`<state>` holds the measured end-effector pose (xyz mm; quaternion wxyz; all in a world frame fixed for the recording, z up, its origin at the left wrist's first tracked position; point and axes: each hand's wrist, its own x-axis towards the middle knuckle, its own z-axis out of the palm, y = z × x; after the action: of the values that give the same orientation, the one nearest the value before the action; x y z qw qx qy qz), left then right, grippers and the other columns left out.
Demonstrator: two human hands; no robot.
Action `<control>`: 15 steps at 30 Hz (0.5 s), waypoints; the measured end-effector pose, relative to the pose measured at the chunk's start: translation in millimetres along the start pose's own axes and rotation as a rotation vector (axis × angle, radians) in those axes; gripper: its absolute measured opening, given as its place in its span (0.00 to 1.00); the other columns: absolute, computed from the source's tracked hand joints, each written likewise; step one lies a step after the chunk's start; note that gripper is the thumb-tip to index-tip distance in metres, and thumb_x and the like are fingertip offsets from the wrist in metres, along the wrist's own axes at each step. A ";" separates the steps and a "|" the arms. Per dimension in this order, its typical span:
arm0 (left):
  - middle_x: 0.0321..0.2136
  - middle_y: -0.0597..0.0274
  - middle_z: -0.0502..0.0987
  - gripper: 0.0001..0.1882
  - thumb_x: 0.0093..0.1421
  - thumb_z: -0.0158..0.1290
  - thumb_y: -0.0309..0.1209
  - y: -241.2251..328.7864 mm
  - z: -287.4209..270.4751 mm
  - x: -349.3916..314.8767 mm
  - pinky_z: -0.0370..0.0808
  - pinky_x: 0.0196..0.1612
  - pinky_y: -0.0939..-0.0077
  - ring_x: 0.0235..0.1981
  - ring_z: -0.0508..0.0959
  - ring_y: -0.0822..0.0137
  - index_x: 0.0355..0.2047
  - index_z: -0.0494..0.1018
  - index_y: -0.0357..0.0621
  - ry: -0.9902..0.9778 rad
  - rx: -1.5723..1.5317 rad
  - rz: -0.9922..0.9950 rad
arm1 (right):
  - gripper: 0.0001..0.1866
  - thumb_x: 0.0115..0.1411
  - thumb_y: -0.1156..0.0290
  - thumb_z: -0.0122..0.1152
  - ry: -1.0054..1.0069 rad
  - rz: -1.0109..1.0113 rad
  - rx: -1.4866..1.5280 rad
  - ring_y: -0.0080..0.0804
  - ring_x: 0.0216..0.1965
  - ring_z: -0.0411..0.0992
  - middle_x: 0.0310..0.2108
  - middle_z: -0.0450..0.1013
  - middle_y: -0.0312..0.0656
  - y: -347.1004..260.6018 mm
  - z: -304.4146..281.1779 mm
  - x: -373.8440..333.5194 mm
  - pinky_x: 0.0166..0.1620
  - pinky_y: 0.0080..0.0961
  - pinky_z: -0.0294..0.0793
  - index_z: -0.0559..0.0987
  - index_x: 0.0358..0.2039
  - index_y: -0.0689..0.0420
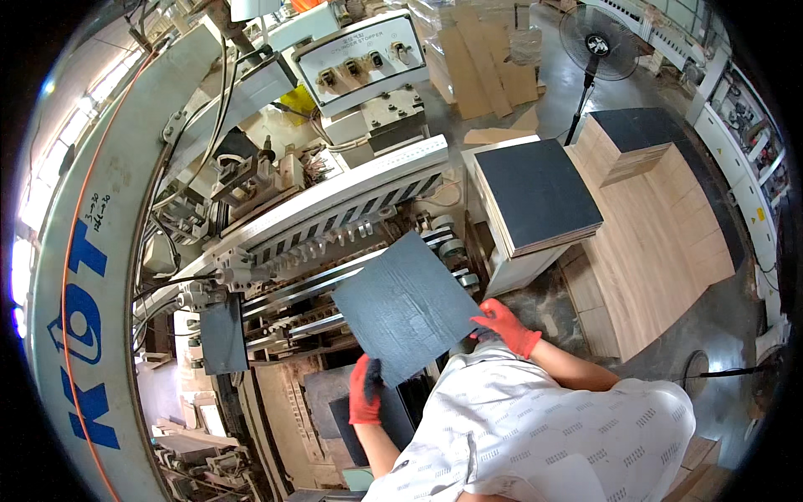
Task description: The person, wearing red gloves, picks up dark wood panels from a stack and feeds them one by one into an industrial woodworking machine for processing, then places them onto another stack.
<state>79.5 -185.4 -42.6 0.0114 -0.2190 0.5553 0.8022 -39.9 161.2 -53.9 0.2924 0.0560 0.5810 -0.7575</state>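
I hold a square dark grey board (pixel 408 311) with a streaked surface in front of my body, over the edge of a machine. My left hand (pixel 365 391), in a red glove with a dark palm, grips its near left corner. The matching red glove of my right hand (pixel 508 327) is closed on the right corner, fingers partly hidden by the board. Beneath the left hand lie more dark boards (pixel 393 418), partly covered by my arm and shirt. Another dark board (pixel 223 336) sits at the left on the machine's rails (pixel 314 284).
A stack of boards with a dark top (pixel 539 192) stands to the right, beside larger wood-grain stacks (pixel 652 243). The machine's striped beam (pixel 335 224) and control box (pixel 361 63) are ahead. A fan (pixel 597 44) stands at the far right; cardboard (pixel 468 67) is behind.
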 end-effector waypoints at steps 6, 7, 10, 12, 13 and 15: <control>0.54 0.60 0.75 0.28 0.61 0.60 0.24 7.1 71.0 24.3 0.68 0.59 0.73 0.54 0.74 0.67 0.61 0.67 0.35 -0.219 0.116 -0.107 | 0.15 0.61 0.70 0.66 0.312 -0.303 -0.130 0.22 0.36 0.68 0.38 0.71 0.36 -46.4 -12.2 -16.5 0.39 0.24 0.72 0.73 0.44 0.60; 0.54 0.60 0.75 0.28 0.61 0.60 0.24 7.0 74.0 28.6 0.68 0.59 0.73 0.54 0.74 0.67 0.61 0.67 0.35 -0.228 0.126 -0.108 | 0.15 0.60 0.71 0.66 0.319 -0.334 -0.144 0.21 0.35 0.68 0.39 0.70 0.36 -63.8 -11.8 -22.9 0.38 0.23 0.72 0.73 0.44 0.60; 0.53 0.60 0.76 0.28 0.60 0.61 0.24 9.6 95.1 41.3 0.69 0.58 0.72 0.53 0.74 0.68 0.61 0.67 0.36 -0.312 0.132 -0.114 | 0.15 0.60 0.71 0.66 0.352 -0.403 -0.140 0.19 0.36 0.68 0.37 0.71 0.37 -85.1 -26.1 -32.8 0.34 0.20 0.71 0.72 0.43 0.61; 0.53 0.61 0.76 0.29 0.59 0.62 0.25 23.0 119.7 45.0 0.69 0.58 0.73 0.53 0.73 0.69 0.60 0.67 0.35 -0.376 0.244 -0.072 | 0.13 0.58 0.72 0.67 0.432 -0.388 -0.190 0.19 0.37 0.68 0.35 0.71 0.35 -99.5 -34.0 -48.7 0.37 0.21 0.70 0.73 0.40 0.61; 0.53 0.61 0.76 0.30 0.59 0.62 0.25 18.4 124.5 51.1 0.68 0.58 0.72 0.53 0.73 0.69 0.60 0.67 0.35 -0.391 0.233 -0.058 | 0.12 0.56 0.74 0.67 0.536 -0.492 -0.304 0.20 0.37 0.68 0.33 0.71 0.34 -86.8 -49.2 -45.2 0.40 0.22 0.69 0.75 0.39 0.61; 0.53 0.61 0.76 0.29 0.59 0.62 0.25 33.5 152.1 50.9 0.67 0.59 0.72 0.54 0.73 0.69 0.60 0.67 0.35 -0.436 0.259 -0.067 | 0.12 0.56 0.74 0.67 0.613 -0.493 -0.234 0.20 0.37 0.67 0.34 0.71 0.33 -94.3 -57.9 -60.8 0.41 0.22 0.69 0.75 0.39 0.61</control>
<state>-26.8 -73.4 12.2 0.1854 -0.0558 0.6302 0.7519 -52.5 251.5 33.4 -0.0800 0.1046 0.7195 -0.6819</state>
